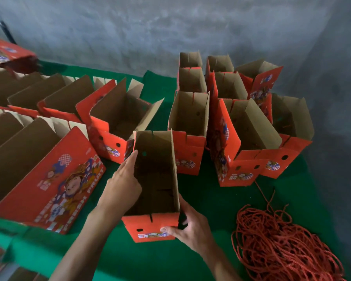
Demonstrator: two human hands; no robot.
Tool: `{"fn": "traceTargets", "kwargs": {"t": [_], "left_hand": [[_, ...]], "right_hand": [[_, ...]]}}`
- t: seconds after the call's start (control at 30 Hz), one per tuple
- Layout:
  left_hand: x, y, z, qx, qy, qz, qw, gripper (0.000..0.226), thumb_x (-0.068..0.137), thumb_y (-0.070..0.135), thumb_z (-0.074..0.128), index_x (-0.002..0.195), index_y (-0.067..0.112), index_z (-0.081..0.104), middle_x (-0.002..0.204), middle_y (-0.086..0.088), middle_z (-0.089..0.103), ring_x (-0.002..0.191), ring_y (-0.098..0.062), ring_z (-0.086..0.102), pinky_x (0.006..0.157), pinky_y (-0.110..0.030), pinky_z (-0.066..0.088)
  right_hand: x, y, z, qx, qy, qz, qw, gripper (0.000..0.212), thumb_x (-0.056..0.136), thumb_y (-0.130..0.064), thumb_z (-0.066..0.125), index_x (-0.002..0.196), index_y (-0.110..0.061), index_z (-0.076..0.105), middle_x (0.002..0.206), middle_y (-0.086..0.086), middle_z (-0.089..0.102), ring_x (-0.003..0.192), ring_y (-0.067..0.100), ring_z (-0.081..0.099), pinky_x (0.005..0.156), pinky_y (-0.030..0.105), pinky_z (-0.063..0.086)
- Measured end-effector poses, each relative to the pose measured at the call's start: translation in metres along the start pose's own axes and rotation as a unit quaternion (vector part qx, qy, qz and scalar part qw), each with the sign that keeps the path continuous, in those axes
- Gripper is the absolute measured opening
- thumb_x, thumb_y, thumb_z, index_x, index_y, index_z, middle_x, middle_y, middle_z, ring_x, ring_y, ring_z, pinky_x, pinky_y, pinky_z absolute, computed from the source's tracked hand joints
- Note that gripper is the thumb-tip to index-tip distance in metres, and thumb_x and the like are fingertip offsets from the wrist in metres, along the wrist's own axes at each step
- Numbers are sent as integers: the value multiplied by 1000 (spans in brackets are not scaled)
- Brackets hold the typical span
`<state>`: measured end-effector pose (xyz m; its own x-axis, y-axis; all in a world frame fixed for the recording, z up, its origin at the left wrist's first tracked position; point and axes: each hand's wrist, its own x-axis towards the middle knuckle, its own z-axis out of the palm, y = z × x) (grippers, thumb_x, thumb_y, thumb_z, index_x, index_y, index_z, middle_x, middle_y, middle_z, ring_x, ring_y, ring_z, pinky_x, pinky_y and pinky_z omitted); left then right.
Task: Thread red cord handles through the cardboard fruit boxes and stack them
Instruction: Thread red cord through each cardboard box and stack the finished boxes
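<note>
Your right hand (187, 230) grips the box's (150, 228) near corner, left hand (123, 185) lies flat against its side, steadying it upright beside the cord (282, 244) for threading.

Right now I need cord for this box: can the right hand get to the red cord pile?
Probably yes. The right hand grips the open box; bare green cloth lies between it and the red cord pile.

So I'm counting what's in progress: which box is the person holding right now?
The nearest box: the left hand lies along its left wall, the right hand grips its front right corner. The others stand untouched.
</note>
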<state>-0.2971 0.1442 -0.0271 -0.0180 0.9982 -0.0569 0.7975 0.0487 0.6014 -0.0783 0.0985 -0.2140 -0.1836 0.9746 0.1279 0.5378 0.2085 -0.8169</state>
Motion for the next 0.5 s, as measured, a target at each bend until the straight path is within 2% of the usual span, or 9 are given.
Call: {"fn": "traceTargets", "kwargs": {"t": [0.07,0.1,0.17,0.23,0.3,0.4,0.5], "left_hand": [[-1,-10,-5,4,10,-15,1000,85,89,3,47,156,43,12,145,-11,52,125,-35,56,104,-53,48],[-3,-14,-6,7,19,-21,1000,84,89,4,48,155,43,13,139,-12,57,118,-36,60,100,-53,50],[-7,-22,-5,13,40,-21,999,76,92,7,49,154,38,18,132,-12,60,112,-35,62,96,-51,52],[-9,-27,-3,7,56,-12,998,68,94,10,49,153,35,26,125,-9,64,107,-32,64,92,-49,54],[-8,-32,-4,5,70,-14,997,63,94,11,51,150,34,33,124,-7,66,106,-30,65,91,-46,54],[-3,-36,-6,18,85,-25,996,60,95,16,53,151,29,36,135,-8,63,117,-31,63,96,-47,51],[7,-32,-5,-18,67,-10,998,57,97,21,52,150,34,37,135,-9,63,116,-31,64,96,-49,54]], "right_hand": [[2,-3,4,-11,11,-13,1000,103,76,-74,77,161,-45,26,138,-18,65,98,-25,57,79,3,51],[2,-5,6,-14,14,-17,1000,101,77,-74,77,160,-45,28,138,-21,63,96,-26,56,76,0,48],[4,-5,9,-17,14,-23,1000,99,77,-74,76,159,-45,30,138,-26,61,98,-25,57,74,0,48],[5,-4,11,-19,12,-24,999,98,77,-75,76,159,-44,32,137,-23,64,100,-24,58,75,1,50],[7,-4,13,-34,5,-28,999,96,77,-76,75,158,-42,36,133,-20,67,96,-28,55,75,1,49],[15,-4,18,-50,-4,-24,998,90,80,-75,72,154,-34,44,134,-18,67,94,-27,55,74,2,50],[19,1,25,-58,60,-20,996,75,85,-69,72,137,-17,61,129,-12,71,100,-19,60,75,7,55]]}}
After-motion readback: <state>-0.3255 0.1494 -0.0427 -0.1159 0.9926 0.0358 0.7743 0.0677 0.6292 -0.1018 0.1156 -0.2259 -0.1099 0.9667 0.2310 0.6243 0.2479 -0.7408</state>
